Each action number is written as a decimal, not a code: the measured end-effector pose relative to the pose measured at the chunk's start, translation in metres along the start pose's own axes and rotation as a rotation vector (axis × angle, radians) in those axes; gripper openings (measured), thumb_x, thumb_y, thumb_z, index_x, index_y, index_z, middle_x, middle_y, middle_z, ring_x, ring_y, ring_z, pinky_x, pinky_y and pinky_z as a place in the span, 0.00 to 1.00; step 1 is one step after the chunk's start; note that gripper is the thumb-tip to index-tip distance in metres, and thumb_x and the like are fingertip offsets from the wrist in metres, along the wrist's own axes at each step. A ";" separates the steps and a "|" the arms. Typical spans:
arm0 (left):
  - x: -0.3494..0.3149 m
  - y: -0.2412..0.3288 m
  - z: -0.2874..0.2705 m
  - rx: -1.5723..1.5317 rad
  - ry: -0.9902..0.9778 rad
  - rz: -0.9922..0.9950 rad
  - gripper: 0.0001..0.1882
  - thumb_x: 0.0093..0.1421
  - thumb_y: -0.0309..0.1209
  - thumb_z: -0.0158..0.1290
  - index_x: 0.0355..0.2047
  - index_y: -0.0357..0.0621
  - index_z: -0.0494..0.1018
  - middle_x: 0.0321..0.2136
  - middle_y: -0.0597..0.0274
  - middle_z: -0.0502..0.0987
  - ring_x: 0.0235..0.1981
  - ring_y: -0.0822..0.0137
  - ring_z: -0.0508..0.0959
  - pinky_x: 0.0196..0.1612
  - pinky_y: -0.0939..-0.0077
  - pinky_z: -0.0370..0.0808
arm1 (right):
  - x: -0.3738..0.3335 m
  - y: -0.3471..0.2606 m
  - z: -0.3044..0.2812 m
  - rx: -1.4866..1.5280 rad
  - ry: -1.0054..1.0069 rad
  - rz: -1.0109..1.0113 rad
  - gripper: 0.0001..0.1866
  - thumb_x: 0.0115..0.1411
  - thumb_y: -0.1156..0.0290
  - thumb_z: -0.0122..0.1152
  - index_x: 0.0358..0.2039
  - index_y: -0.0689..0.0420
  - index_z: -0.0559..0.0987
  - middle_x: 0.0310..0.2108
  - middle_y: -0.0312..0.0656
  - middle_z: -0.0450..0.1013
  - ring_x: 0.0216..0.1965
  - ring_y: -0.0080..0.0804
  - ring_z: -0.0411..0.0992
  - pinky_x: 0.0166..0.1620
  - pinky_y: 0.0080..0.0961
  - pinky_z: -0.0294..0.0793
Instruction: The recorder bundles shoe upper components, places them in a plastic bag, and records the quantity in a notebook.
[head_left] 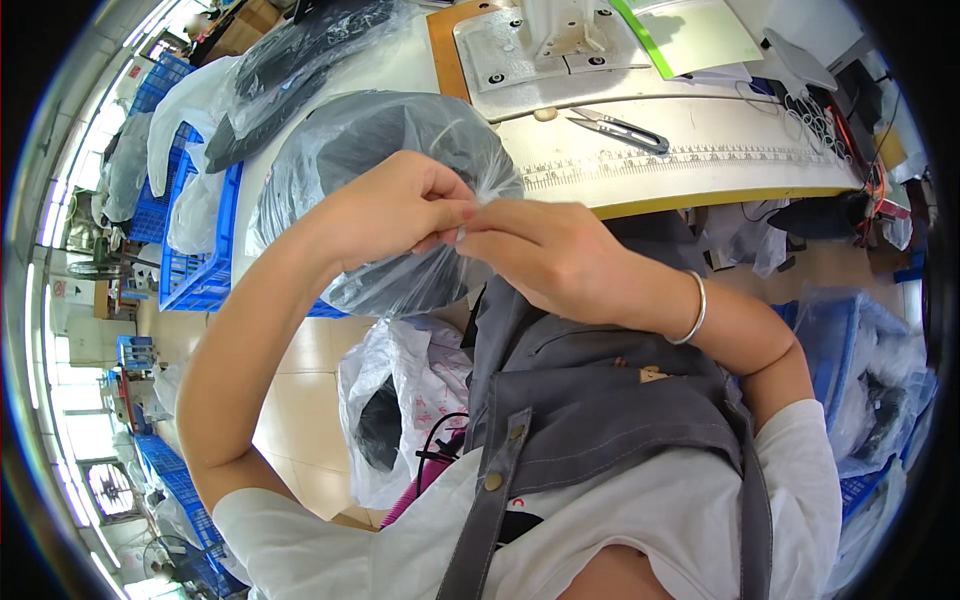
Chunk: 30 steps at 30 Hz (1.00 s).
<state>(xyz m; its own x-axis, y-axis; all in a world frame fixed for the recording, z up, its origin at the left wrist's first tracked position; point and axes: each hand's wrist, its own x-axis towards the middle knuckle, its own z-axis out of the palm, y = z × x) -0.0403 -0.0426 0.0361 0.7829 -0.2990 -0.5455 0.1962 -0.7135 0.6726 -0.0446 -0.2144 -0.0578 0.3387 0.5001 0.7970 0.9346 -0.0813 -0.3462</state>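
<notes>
A full clear plastic bag [340, 135] with dark grey, cloth-like contents sits at the table's front edge, its gathered neck toward me. My left hand [405, 205] is closed at that neck, thumb and fingers pinched together. Against it, my right hand [545, 250] pinches the same twisted plastic, fingers curled in. The fingertips of both hands meet there, and a small pale bit shows between them. Exactly how the plastic runs inside the fingers is hidden.
Thread snips [620, 130] lie on the white table beside a printed ruler strip [690, 158]. Behind stands a sewing machine base [550, 60] near a green-edged folder [690, 35]. Blue crates [205, 270] flank the table at left. A white plastic sack [400, 390] rests below on the floor.
</notes>
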 end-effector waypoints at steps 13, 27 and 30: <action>-0.018 -0.017 0.001 -0.100 -0.035 0.093 0.09 0.57 0.30 0.53 0.33 0.36 0.73 0.17 0.70 0.70 0.13 0.83 0.64 0.15 0.88 0.58 | 0.018 0.025 -0.008 0.298 -0.093 0.340 0.07 0.50 0.82 0.60 0.30 0.60 0.74 0.28 0.39 0.71 0.29 0.29 0.72 0.29 0.23 0.71; -0.014 -0.034 0.017 0.147 0.349 0.363 0.11 0.60 0.29 0.50 0.27 0.33 0.74 0.22 0.67 0.67 0.18 0.79 0.68 0.21 0.86 0.65 | 0.020 0.019 -0.011 0.426 -0.175 0.461 0.04 0.52 0.78 0.59 0.29 0.60 0.75 0.27 0.37 0.73 0.29 0.24 0.72 0.30 0.20 0.72; -0.016 -0.041 0.031 -0.031 0.489 0.375 0.10 0.59 0.30 0.52 0.29 0.35 0.76 0.21 0.62 0.69 0.19 0.75 0.70 0.23 0.79 0.65 | 0.020 0.014 -0.005 0.396 -0.090 0.545 0.03 0.54 0.77 0.58 0.30 0.61 0.74 0.28 0.38 0.74 0.29 0.24 0.73 0.31 0.19 0.72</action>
<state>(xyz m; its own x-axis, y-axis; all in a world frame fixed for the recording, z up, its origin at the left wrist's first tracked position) -0.0793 -0.0283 0.0021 0.9805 -0.1954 0.0190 -0.1339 -0.5948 0.7926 -0.0240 -0.2097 -0.0441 0.7240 0.5485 0.4184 0.5168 -0.0294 -0.8556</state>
